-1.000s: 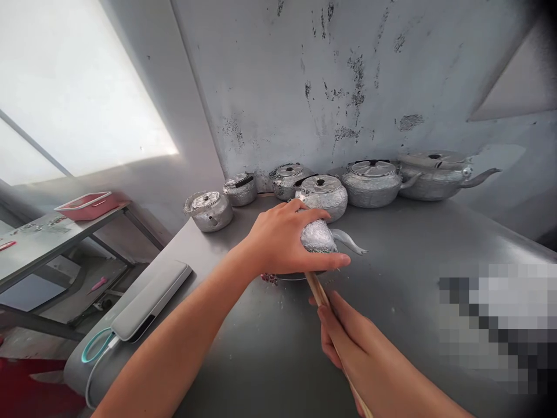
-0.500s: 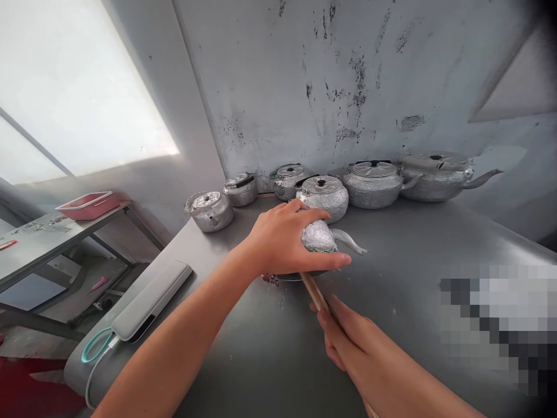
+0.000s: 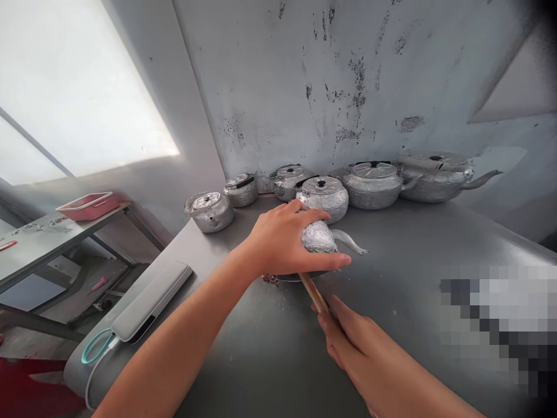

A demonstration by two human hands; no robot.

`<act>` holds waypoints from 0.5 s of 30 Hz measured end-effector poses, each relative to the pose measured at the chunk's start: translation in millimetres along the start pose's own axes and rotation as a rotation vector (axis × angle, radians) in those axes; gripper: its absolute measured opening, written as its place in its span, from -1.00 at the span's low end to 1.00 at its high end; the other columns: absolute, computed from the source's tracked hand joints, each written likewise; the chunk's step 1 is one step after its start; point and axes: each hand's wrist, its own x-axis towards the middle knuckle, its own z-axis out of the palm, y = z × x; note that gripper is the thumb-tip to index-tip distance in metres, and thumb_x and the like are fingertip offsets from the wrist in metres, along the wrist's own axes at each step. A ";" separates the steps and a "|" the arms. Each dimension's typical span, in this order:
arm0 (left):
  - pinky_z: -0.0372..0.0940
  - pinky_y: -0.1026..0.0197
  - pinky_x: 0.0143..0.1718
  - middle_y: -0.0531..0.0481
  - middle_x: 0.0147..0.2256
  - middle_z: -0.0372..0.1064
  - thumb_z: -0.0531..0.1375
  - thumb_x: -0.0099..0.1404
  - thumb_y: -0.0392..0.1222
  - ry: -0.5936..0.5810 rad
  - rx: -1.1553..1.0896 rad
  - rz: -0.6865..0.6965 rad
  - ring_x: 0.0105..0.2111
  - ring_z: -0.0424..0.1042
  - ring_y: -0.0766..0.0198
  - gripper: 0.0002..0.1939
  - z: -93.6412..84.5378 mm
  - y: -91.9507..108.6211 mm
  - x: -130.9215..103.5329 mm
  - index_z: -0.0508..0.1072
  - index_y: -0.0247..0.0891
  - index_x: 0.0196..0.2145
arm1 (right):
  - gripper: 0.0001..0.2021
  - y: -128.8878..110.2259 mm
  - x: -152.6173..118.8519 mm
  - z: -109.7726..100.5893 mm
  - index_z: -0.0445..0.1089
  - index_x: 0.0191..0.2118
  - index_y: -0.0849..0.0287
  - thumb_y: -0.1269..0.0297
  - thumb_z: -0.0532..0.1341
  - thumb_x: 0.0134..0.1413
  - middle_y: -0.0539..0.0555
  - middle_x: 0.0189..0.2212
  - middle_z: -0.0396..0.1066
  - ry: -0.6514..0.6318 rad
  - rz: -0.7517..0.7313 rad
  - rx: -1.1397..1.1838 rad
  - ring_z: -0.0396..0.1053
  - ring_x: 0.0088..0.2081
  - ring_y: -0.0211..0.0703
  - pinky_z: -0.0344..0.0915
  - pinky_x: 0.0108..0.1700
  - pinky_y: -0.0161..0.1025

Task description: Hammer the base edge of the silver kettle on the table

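Head view: the small kettle (image 3: 319,237) sits around the middle of the grey desk (image 3: 261,360), with its curved spout (image 3: 350,242) pointing toward the right edge and dipping slightly at the tip. The left hand (image 3: 282,241) grasps it from above, thumb along the near side and forefinger across the far one; the other fingertips are hidden. The right hand (image 3: 343,328) is clenched around a wooden stick (image 3: 312,292), whose long axis slants from the near edge, right of centre, up and leftward to the kettle – its far end disappears under the left hand, so contact cannot be told.

Close behind stands a black-knobbed kettle (image 3: 324,197), partly covered by the left hand, blocking the space toward the far edge. Two larger kettles (image 3: 375,184) line that edge to the right, and three smaller ones (image 3: 212,212) stand near the far left corner. A grey case (image 3: 150,302) lies lengthwise along the left edge – well apart from the work – with a teal loop (image 3: 96,346) at its near end.
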 end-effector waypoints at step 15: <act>0.29 -0.11 0.03 -0.08 0.10 0.31 0.21 0.15 0.52 -0.024 0.011 0.032 0.01 0.40 -0.06 -0.19 -1.7 6.7 -1.6 0.40 0.09 0.24 | -0.69 -3.3 1.4 2.4 0.28 -0.30 0.06 0.03 -0.02 0.42 -0.06 -0.58 0.19 -0.053 0.017 0.005 0.10 -0.60 -0.22 0.03 -0.55 -0.26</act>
